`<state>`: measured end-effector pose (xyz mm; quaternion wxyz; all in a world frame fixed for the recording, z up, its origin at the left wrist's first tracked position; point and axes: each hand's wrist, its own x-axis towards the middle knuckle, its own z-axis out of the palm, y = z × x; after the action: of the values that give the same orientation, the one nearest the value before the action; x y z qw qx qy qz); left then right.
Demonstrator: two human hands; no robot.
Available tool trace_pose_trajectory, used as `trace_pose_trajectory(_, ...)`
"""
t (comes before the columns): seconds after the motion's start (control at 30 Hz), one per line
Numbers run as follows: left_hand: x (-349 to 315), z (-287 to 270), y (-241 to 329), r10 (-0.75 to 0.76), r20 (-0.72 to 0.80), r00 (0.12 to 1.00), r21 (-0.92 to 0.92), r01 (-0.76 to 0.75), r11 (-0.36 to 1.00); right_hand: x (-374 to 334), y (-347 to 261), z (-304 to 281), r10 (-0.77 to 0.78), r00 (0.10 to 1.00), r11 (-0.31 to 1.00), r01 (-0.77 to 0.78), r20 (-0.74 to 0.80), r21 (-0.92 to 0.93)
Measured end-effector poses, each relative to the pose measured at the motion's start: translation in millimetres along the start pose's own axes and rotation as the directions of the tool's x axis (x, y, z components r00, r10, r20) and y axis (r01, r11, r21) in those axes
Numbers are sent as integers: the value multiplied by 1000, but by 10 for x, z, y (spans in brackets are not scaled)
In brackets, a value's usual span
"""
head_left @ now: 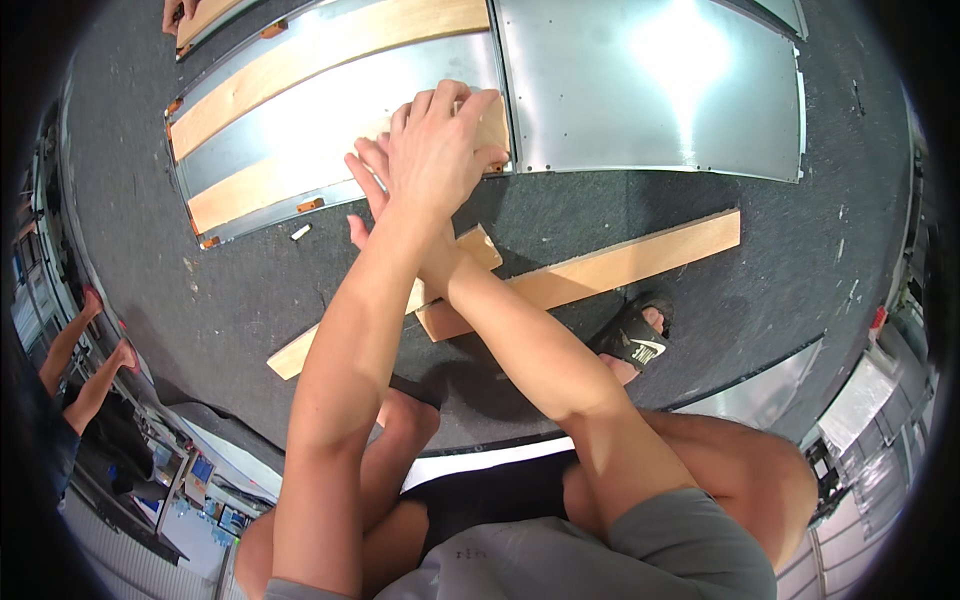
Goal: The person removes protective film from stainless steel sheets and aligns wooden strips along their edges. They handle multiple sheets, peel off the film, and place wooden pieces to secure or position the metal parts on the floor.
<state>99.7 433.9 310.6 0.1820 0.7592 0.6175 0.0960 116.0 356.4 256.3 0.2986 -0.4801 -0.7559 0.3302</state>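
My forearms cross, the left one over the right. My left hand (437, 145) lies over the right end of a pale wooden board (240, 195), its fingers bent and its thumb at the board's end. That board runs along the near side of a shiny metal panel (330, 95). Just below and left of it, my right hand (372, 190) reaches out from under my left wrist, fingers spread near the board's edge. My left hand and wrist hide its palm. A second wooden board (320, 65) runs along the panel's far part.
Two loose wooden boards, a long one (640, 257) and a partly hidden one (300, 350), lie on the dark floor mat (200, 320). A bare metal panel (600, 100) adjoins at right. Another person's hand (180, 12) touches a panel at upper left. A small white piece (301, 232) lies nearby.
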Motion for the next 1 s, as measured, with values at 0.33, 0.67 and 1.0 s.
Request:
trace_pose_trajectory(0.33, -9, -3, 3, 41, 27, 999, 77, -43, 996, 18, 32, -125, 71, 996, 992, -76, 52, 104)
trace_pose_trajectory(0.67, -101, 12, -139, 257, 1, 966, 162, -254, 954, 27, -3, -149, 77, 993, 997, -78, 90, 14)
trace_pose_trajectory(1.0, -94, -15, -165, 243, -8, 970, 70, -242, 968, 112, -91, -256, 79, 994, 997, -78, 75, -11)
